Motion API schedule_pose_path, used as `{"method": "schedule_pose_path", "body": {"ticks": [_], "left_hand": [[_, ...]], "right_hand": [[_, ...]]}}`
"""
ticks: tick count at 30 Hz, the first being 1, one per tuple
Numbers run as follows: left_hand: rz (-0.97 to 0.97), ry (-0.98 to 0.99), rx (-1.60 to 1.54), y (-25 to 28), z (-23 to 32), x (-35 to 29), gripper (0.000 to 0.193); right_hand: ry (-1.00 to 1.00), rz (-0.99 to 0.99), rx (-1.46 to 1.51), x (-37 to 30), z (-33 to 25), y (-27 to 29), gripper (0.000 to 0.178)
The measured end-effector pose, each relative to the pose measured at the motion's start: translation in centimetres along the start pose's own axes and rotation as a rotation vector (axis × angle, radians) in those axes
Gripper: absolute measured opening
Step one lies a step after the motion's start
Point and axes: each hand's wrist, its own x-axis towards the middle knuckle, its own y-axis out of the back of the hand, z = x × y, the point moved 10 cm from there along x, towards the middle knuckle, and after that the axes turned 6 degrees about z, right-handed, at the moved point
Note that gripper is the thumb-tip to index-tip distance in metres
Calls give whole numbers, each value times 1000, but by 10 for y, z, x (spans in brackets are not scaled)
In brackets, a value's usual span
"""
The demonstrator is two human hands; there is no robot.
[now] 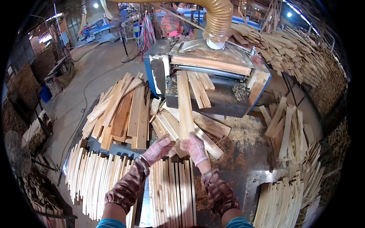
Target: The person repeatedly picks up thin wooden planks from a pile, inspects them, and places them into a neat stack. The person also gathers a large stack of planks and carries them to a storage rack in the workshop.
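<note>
A long pale wooden board (184, 102) slopes from the feed bed of a planer-like machine (213, 81) toward me. My right hand (194, 148), in a whitish-pink work glove, is closed on the board's near end. Just left of that end is my left hand (159, 149), gloved the same way, its fingers stretched out and seemingly holding nothing. Two shorter boards (198, 89) lie on the bed right of the long one. Loose boards (213, 125) are strewn below the machine. Under my hands stands a neat row of boards on edge (171, 193).
A heap of loose boards (123, 110) lies left of the machine, above another upright row (99, 178). More stacked boards (279, 201) stand at the lower right. A yellow ribbed hose (220, 19) joins the machine's top. Behind it is a masked person (175, 22).
</note>
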Motion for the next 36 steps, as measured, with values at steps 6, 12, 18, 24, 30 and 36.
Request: {"method": "schedule_pose_path", "body": {"ticks": [6, 12, 18, 24, 30, 36], "left_hand": [[-20, 176, -94, -44, -40, 12, 44], [25, 156, -137, -25, -54, -9, 38], [138, 172, -105, -9, -52, -40, 47], [152, 170, -92, 4, -68, -66, 46], [297, -4, 28, 57, -95, -133, 43], [719, -223, 450, 141, -160, -267, 52]], "right_hand": [[-234, -20, -325, -79, 78, 50, 46], [596, 235, -968, 25, -71, 91, 36], [383, 347, -564, 86, -126, 40, 51], [95, 220, -285, 40, -56, 37, 59], [-70, 216, -34, -79, 35, 127, 42], [-61, 330, -59, -159, 46, 164, 37]]}}
